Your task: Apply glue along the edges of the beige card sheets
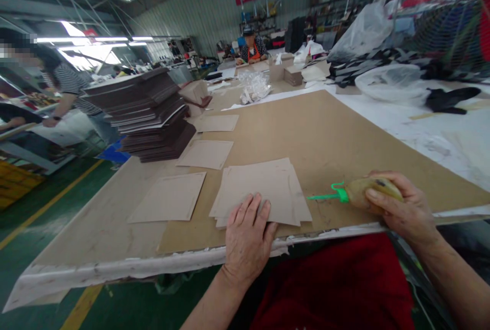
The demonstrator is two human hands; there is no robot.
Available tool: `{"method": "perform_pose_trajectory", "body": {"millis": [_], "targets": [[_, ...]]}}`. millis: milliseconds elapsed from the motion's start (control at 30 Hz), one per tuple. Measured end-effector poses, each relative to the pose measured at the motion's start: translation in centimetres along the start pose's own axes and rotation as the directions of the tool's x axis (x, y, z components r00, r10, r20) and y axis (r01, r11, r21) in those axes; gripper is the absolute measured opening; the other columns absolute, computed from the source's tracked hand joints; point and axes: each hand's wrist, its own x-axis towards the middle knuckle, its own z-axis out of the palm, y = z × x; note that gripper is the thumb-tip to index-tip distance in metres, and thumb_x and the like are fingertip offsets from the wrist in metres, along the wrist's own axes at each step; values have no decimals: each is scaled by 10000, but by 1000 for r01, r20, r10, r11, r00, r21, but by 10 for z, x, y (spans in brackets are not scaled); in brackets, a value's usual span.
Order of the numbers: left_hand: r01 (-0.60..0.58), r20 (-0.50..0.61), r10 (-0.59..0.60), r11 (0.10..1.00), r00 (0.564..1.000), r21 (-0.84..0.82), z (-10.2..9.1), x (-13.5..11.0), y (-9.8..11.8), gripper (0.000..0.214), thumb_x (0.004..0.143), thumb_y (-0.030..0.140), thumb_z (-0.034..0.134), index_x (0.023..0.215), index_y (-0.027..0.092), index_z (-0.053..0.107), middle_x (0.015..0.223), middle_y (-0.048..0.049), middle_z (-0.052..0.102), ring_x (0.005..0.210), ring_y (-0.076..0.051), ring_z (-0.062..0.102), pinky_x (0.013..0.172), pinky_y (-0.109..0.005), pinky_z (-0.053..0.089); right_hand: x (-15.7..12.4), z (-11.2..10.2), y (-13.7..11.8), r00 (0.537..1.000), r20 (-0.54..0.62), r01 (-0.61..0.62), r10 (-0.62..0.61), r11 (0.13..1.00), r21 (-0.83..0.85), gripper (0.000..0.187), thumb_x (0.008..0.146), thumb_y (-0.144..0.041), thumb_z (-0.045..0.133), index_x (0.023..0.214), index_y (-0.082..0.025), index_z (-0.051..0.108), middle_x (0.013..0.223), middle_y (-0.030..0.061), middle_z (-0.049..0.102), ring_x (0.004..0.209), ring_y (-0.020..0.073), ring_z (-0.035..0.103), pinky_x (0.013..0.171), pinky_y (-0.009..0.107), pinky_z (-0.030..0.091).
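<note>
My left hand (250, 235) lies flat with fingers outstretched on a small pile of cardboard sheets (264, 182) near the table's front edge. My right hand (408, 212) is wrapped round a yellowish glue bottle (365, 194). Its green nozzle (325, 197) points left, just beside the pile's right edge. Left of the pile lies a single cardboard sheet (172, 197), and behind that are a second sheet (209, 154) and a third sheet (218, 123), lying apart from each other.
A tall, leaning stack of dark brown panels (153, 115) stands at the table's left. A crumpled clear bag (255, 87) lies beyond the board (306, 131). Dark strips (378, 62) and a black glove (451, 99) are at right. One person stands left; another sits at the far end.
</note>
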Motion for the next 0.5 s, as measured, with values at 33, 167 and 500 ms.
{"method": "perform_pose_trajectory", "body": {"millis": [33, 167, 500], "targets": [[-1, 10, 1, 1000, 1000, -14, -3, 1, -1, 353, 975, 358, 603, 1284, 193, 645, 1392, -123, 682, 1286, -332, 621, 1023, -512, 482, 0, 1, 1, 999, -24, -24, 24, 999, 23, 296, 600, -331, 929, 833, -255, 764, 843, 40, 712, 714, 188, 633, 569, 278, 532], [-27, 18, 28, 996, 999, -84, -12, 5, -3, 282, 971, 348, 626, 1217, 221, 679, 1311, -97, 726, 1234, -315, 648, 993, -500, 501, 1, 7, 0, 993, -85, -66, 81, 984, 163, 293, 607, -357, 896, 828, -274, 721, 752, 17, 670, 607, 167, 604, 528, 290, 522], [-204, -216, 175, 971, 961, -122, -17, -25, 6, 205, 1018, 203, 562, 1138, 221, 727, 1096, -15, 803, 1010, -187, 672, 928, -393, 380, 3, 8, 2, 980, -123, -112, 158, 942, 316, 353, 525, -310, 925, 805, -264, 715, 727, 10, 674, 561, 157, 624, 493, 267, 537]]}}
